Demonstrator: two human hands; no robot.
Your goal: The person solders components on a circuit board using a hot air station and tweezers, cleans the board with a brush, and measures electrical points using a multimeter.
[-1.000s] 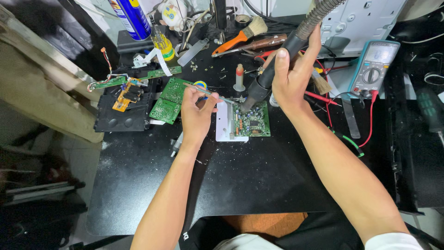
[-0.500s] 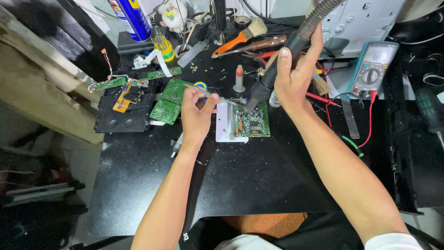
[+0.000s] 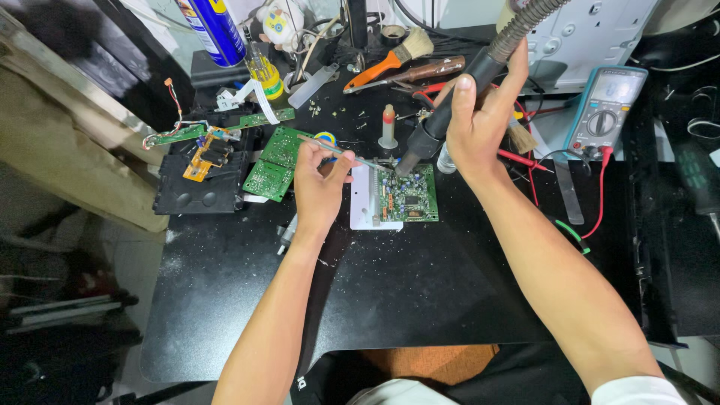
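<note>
Tweezers [image 3: 339, 151] sit pinched in the left hand [image 3: 319, 184], fingers closed around them, their tips reaching toward the upper left corner of the green circuit board [image 3: 409, 195]. That board lies on a white pad [image 3: 364, 210] just right of the left hand and just below the right hand [image 3: 480, 124]. The right hand is wrapped shut around a black hot-air handpiece [image 3: 450, 101], its nozzle angled down at the board's top edge. Left of the left hand lie two more green boards [image 3: 274, 165]; right of the right hand stands a blue multimeter [image 3: 604, 112]
</note>
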